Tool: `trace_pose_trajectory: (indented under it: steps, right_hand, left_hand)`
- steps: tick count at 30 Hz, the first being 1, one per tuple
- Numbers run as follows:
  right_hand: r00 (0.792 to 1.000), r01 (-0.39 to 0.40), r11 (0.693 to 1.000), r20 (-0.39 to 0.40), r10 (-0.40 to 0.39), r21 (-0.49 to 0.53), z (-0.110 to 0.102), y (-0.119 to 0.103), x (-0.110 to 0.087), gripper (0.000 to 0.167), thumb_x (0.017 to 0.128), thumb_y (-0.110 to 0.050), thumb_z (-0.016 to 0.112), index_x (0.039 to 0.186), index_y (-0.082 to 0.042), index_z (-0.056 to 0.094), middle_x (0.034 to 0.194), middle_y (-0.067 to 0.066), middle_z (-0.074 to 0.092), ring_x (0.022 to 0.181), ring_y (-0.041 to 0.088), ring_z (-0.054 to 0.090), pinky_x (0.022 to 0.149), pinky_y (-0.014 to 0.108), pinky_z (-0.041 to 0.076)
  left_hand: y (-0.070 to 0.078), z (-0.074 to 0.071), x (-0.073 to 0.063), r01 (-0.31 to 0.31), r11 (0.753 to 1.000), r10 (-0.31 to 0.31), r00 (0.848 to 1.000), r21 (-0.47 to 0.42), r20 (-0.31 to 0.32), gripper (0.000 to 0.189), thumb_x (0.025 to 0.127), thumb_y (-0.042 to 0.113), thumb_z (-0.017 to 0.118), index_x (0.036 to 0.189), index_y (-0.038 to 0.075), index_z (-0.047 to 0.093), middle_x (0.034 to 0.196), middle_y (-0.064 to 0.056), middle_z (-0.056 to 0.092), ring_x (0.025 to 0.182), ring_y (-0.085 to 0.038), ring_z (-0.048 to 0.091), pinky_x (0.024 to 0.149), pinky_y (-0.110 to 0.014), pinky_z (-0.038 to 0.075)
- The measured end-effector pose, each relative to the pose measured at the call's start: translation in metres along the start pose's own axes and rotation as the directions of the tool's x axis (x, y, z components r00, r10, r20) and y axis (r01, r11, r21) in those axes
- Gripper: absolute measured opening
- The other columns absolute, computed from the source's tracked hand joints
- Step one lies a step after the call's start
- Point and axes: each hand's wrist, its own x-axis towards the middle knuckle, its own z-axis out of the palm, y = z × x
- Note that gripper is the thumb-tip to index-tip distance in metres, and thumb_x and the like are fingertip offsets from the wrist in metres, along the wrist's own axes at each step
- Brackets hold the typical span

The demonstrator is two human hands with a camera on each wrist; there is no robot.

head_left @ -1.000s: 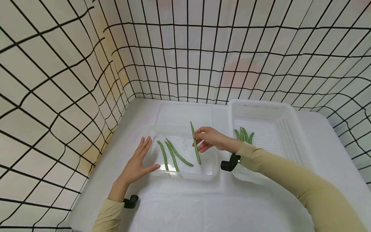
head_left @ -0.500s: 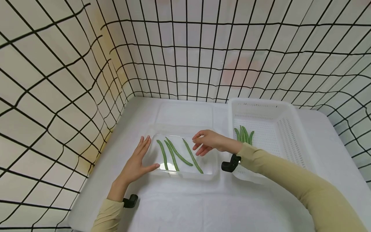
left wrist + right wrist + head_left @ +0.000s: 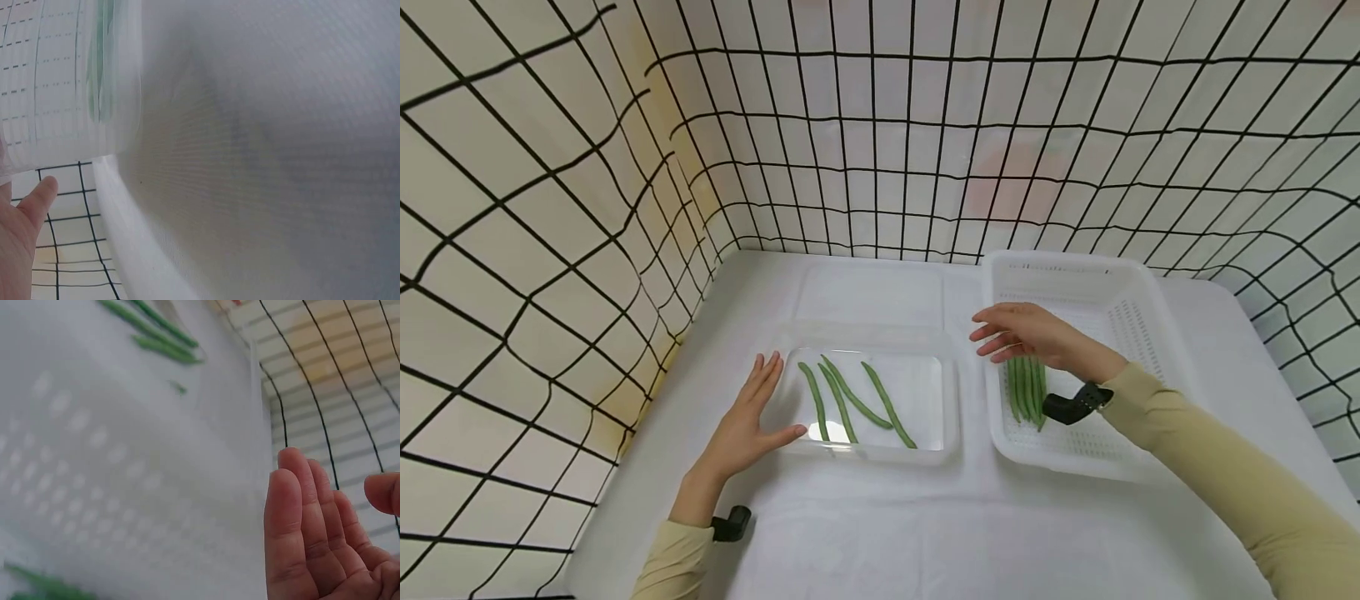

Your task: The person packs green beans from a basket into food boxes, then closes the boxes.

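Note:
A clear plastic tray lies on the white table with three green beans in it. My left hand rests flat against the tray's left edge, fingers straight and thumb on the near rim; its thumb shows in the left wrist view. My right hand hovers open over the near left part of the white perforated basket, just above a bunch of green beans lying inside. It holds nothing; the right wrist view shows its fingers straight beside the basket wall.
Black wire grid panels over a pale backing wall the table on the left, back and right. White cloth covers the table in front of the tray and basket. A black camera strap sits on my right wrist.
One second ago my right hand pinched a bean above the clear tray. It laid the bean in the tray, let go, and moved right over the basket. The left hand stayed put.

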Motion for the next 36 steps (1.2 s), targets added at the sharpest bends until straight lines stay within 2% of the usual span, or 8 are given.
trace_pose_trajectory:
  steps: [8, 15, 22, 25, 28, 30, 33, 36]
  right_hand:
    - [0.99, -0.119, 0.993, -0.08, 0.12, 0.014, -0.057, 0.044, -0.02, 0.059, 0.101, -0.029, 0.047, 0.142, 0.01, 0.03, 0.127, 0.026, 0.052, 0.096, 0.023, 0.065, 0.083, 0.038, 0.051]
    - [0.966, -0.232, 0.972, -0.113, 0.234, 0.03, -0.082, 0.08, -0.032, 0.059, 0.102, -0.023, 0.044, 0.144, 0.012, 0.022, 0.126, 0.026, 0.052, 0.095, 0.021, 0.064, 0.083, 0.037, 0.052]
    - [0.959, -0.275, 0.961, -0.061, 0.277, 0.042, -0.084, 0.098, -0.028, 0.059, 0.102, -0.022, 0.041, 0.143, 0.014, 0.02, 0.114, 0.019, 0.059, 0.094, 0.022, 0.065, 0.083, 0.038, 0.051]
    - [0.957, -0.279, 0.952, -0.043, 0.286, 0.125, -0.079, 0.1, -0.025, 0.056, 0.102, -0.019, 0.041, 0.143, 0.015, 0.02, 0.106, 0.014, 0.061, 0.092, 0.022, 0.065, 0.084, 0.038, 0.051]
    - [0.954, -0.281, 0.931, -0.035, 0.297, 0.232, -0.075, 0.1, -0.02, 0.052, 0.102, -0.017, 0.041, 0.14, 0.014, 0.025, 0.1, 0.013, 0.062, 0.089, 0.022, 0.065, 0.085, 0.037, 0.05]
    - [0.954, -0.278, 0.92, -0.029, 0.297, 0.275, -0.073, 0.1, -0.016, 0.045, 0.102, -0.015, 0.042, 0.135, 0.014, 0.032, 0.097, 0.013, 0.062, 0.086, 0.022, 0.065, 0.085, 0.036, 0.05]
    - [0.952, -0.283, 0.92, -0.033, 0.303, 0.271, -0.069, 0.1, -0.009, 0.034, 0.101, -0.016, 0.047, 0.123, 0.01, 0.046, 0.094, 0.011, 0.062, 0.083, 0.019, 0.064, 0.082, 0.033, 0.052]
    - [0.951, -0.286, 0.937, -0.059, 0.303, 0.201, -0.063, 0.098, -0.004, 0.025, 0.098, -0.016, 0.053, 0.11, 0.006, 0.055, 0.089, 0.01, 0.061, 0.078, 0.017, 0.063, 0.078, 0.031, 0.053]
  left_hand:
    - [0.002, -0.002, -0.001, 0.011, 1.0, -0.011, 1.0, 0.001, 0.009, 0.103, 0.077, 0.05, 0.075, 0.154, 0.026, 0.01, 0.158, 0.006, 0.001, 0.143, -0.018, -0.002, 0.1, -0.063, 0.025]
    - [0.001, -0.002, -0.001, 0.008, 1.0, -0.008, 1.0, 0.0, 0.006, 0.103, 0.078, 0.05, 0.074, 0.154, 0.027, 0.01, 0.158, 0.006, 0.001, 0.143, -0.018, -0.002, 0.099, -0.064, 0.026]
    - [-0.001, 0.0, 0.0, 0.002, 1.0, -0.002, 1.0, 0.002, 0.0, 0.103, 0.077, 0.049, 0.075, 0.154, 0.027, 0.01, 0.158, 0.007, 0.001, 0.143, -0.017, -0.002, 0.099, -0.065, 0.026]
    - [0.0, 0.001, 0.0, 0.007, 1.0, -0.007, 1.0, -0.01, 0.006, 0.103, 0.077, 0.05, 0.075, 0.154, 0.028, 0.01, 0.158, 0.008, 0.001, 0.143, -0.016, -0.003, 0.1, -0.064, 0.025]
    - [0.0, 0.001, 0.0, 0.011, 1.0, -0.011, 1.0, -0.009, 0.013, 0.103, 0.077, 0.05, 0.075, 0.154, 0.028, 0.009, 0.158, 0.007, 0.0, 0.143, -0.016, -0.003, 0.101, -0.064, 0.024]
    - [0.0, 0.001, 0.0, 0.011, 1.0, -0.011, 1.0, -0.003, 0.013, 0.103, 0.077, 0.05, 0.075, 0.154, 0.027, 0.01, 0.158, 0.007, 0.001, 0.143, -0.017, -0.003, 0.101, -0.064, 0.024]
    - [0.0, 0.0, 0.0, 0.007, 1.0, -0.007, 1.0, 0.006, 0.012, 0.103, 0.077, 0.05, 0.075, 0.154, 0.026, 0.01, 0.158, 0.006, 0.001, 0.143, -0.017, -0.003, 0.101, -0.063, 0.024]
    - [0.0, 0.0, 0.0, 0.004, 1.0, -0.004, 1.0, 0.011, 0.01, 0.102, 0.077, 0.049, 0.075, 0.154, 0.026, 0.011, 0.158, 0.006, 0.002, 0.143, -0.017, -0.002, 0.101, -0.063, 0.025]
